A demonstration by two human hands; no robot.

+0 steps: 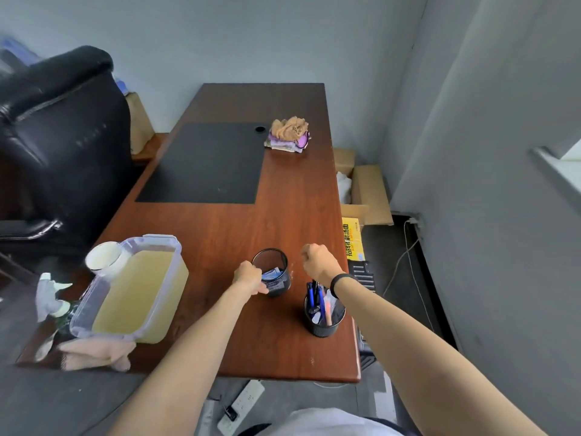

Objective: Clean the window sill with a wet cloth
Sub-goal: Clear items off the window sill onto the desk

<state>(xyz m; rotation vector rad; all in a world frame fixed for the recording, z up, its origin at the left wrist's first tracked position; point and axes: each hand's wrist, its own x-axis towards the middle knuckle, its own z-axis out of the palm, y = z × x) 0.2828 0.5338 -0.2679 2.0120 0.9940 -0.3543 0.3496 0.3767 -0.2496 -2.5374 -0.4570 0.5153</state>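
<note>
The left hand [250, 278] grips the rim of a black mesh cup [273, 272] on the desk [220, 228]. The right hand [319, 262] hovers beside it with fingers curled, seemingly around nothing. A pen holder [323, 313] stands near the desk's right edge. Bare wood lies between the cups and the cloth pile [287, 133] at the far right edge. The window sill [559, 171] juts from the right wall, well apart.
</note>
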